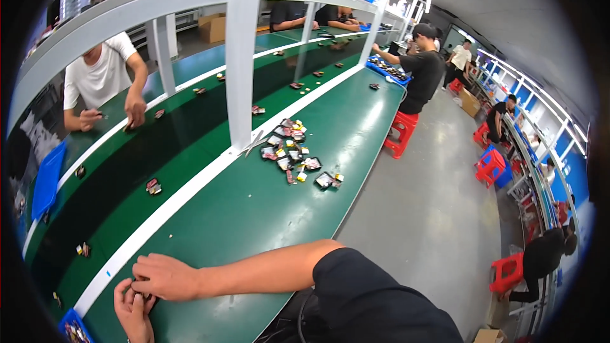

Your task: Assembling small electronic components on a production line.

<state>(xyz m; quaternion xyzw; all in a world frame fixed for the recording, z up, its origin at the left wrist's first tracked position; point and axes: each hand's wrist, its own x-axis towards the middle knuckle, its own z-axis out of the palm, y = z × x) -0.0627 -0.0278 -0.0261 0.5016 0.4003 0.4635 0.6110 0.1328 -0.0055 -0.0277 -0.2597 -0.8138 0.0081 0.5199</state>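
At the lower left, my right hand [168, 277] reaches across and meets my left hand [135, 317] above the green work surface [216, 241]. Both hands have bent fingers pressed together around something small and dark, mostly covered by the fingers, so its kind does not show. A blue bin [65, 325] with small parts in it stands just left of my left hand. Farther along lies a loose pile of small black parts [286, 162] with white, red and yellow pieces. Beside the pile, slim metal tweezers [253, 142] rest near the white post [241, 57].
A dark conveyor belt [184, 111] carries scattered small parts past a white rail [159, 217]. Across it, a person in a white shirt [105, 76] handles parts. A person in black [422, 73] sits ahead on a red stool [401, 133], beside a blue tray [387, 70].
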